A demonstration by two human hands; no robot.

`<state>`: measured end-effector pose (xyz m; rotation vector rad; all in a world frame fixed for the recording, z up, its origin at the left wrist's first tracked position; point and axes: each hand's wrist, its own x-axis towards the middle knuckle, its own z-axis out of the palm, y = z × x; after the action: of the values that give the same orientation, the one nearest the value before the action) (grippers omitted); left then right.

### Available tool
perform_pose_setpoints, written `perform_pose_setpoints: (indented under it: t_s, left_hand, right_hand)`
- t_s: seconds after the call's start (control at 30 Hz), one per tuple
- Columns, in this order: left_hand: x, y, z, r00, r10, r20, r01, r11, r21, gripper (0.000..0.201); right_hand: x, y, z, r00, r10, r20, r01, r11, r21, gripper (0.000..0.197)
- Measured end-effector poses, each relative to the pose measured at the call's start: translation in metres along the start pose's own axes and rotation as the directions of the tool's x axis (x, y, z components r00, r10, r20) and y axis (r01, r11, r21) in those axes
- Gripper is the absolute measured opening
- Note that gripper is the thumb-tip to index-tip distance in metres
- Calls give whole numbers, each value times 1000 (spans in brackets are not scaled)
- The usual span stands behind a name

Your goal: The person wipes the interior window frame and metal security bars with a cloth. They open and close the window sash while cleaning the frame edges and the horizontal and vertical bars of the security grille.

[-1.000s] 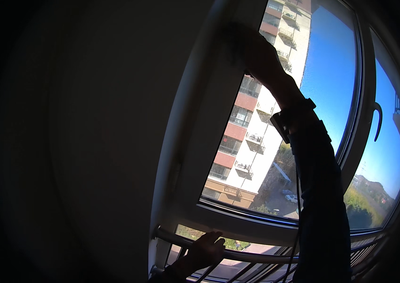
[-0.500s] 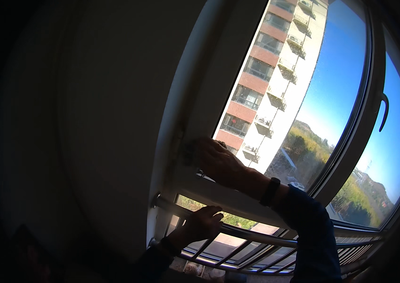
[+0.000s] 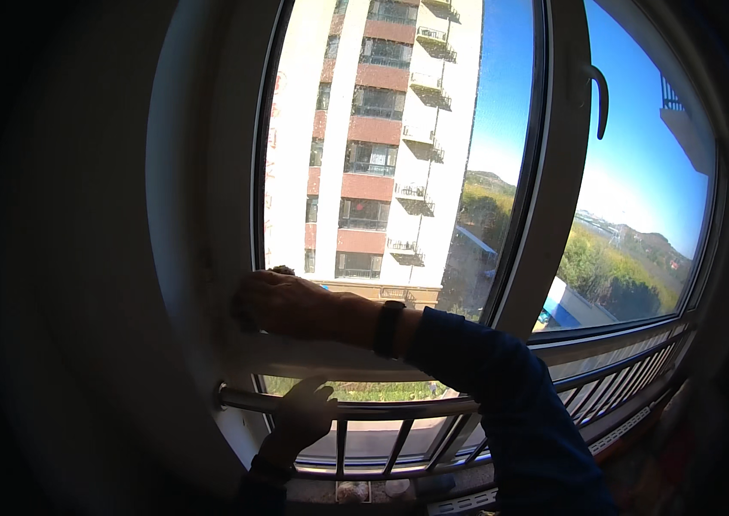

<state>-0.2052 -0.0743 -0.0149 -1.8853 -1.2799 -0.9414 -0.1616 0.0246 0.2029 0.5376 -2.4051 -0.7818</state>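
My right hand (image 3: 291, 305) reaches across from the right, a dark band on its wrist. Its fingers are closed round a dark, crumpled cloth (image 3: 246, 315), pressed against the lower left corner of the window frame (image 3: 235, 172). Most of the cloth is hidden under the palm, and its exact kind is hard to make out in the shade. Below it, my left hand (image 3: 300, 417) is raised in front of the metal rail (image 3: 399, 409), near the rail's left end. Its fingers are somewhat apart and slightly blurred, with nothing seen in them.
A window pane (image 3: 502, 103) fills the upper middle, with a tall building outside. To its right, a second pane has a dark handle (image 3: 601, 101) on its frame. Railing bars (image 3: 399, 447) run below the sill. A dark wall (image 3: 72, 215) stands at left; white slotted strips (image 3: 467, 501) lie low down.
My view has turned, so the window stands more upright and farther left. My right hand stays at the frame's lower corner with the cloth. My left hand's fingers have loosened by the rail.
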Motion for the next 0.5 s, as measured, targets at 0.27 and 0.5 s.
perform_pose_setpoints:
  t_s: [0.27,0.5]
  left_hand:
    - [3,1,2,990,-110,-92,99,988,-117,10]
    - [9,10,-9,988,-156,-7,154,981,-118,21]
  right_hand:
    - [-110,123,-198,863,81,-499,-309,865,-395,46]
    - [-165,200,-363,814,128,-567,-452,753,-479,38]
